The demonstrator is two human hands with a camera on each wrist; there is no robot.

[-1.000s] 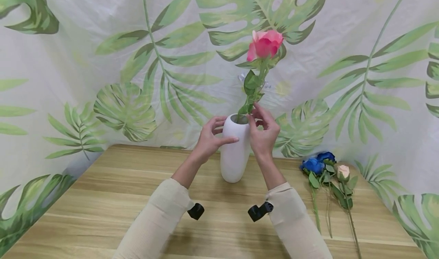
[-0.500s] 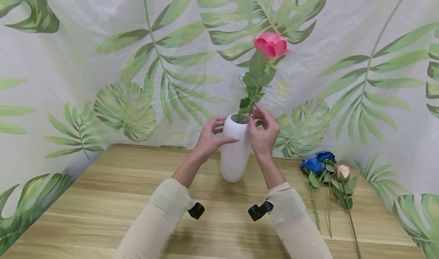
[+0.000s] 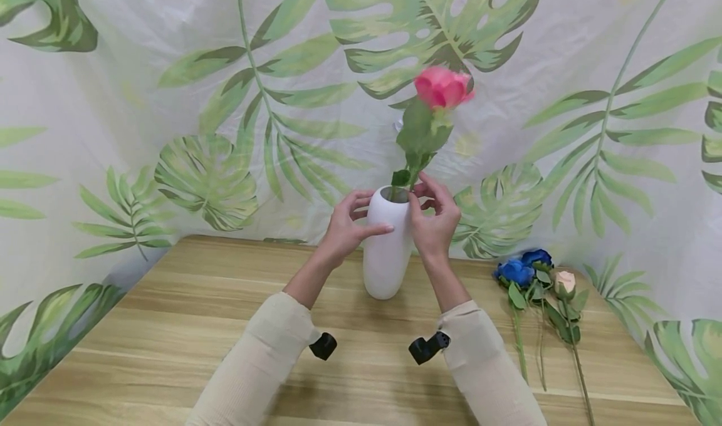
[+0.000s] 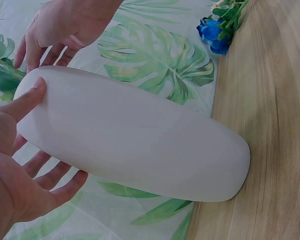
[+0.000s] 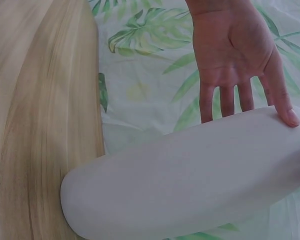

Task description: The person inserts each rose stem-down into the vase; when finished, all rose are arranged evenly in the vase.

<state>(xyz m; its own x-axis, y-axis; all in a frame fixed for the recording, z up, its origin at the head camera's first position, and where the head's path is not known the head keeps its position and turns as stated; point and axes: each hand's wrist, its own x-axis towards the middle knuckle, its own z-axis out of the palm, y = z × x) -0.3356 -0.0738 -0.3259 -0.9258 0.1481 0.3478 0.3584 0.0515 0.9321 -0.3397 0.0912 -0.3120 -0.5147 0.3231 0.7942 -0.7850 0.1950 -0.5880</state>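
Gripping white vase (image 3: 386, 257) near top w/ L hand (image 3: 343, 228), w/ thumb on near face & fingers round L side. Resting same vase on wood-grain table (image 3: 225, 301), w/ base well below both grips & mouth btwn them. Pinching stem of pink rose (image 3: 442, 89) w/ R hand (image 3: 435, 219), right beside R edge of vase mouth; can't make out lower end of stem. Holding bloom, a bit blurred, well above R grip, leaning to R, w/ lg. green leaves btwn. Showing small dk. leaf over vase mouth, just L of R grip. Lying on table to R of R grip & lower: 2 blue flowers (image 3: 516, 272), w/ heads close together, & just beside, pale peach rose (image 3: 565, 283). Wearing cream sleeves (image 3: 256, 351), w/ blk. wrist cams (image 3: 323, 346) below grips. Backed by leaf-print cloth (image 3: 135, 31) behind both hands.
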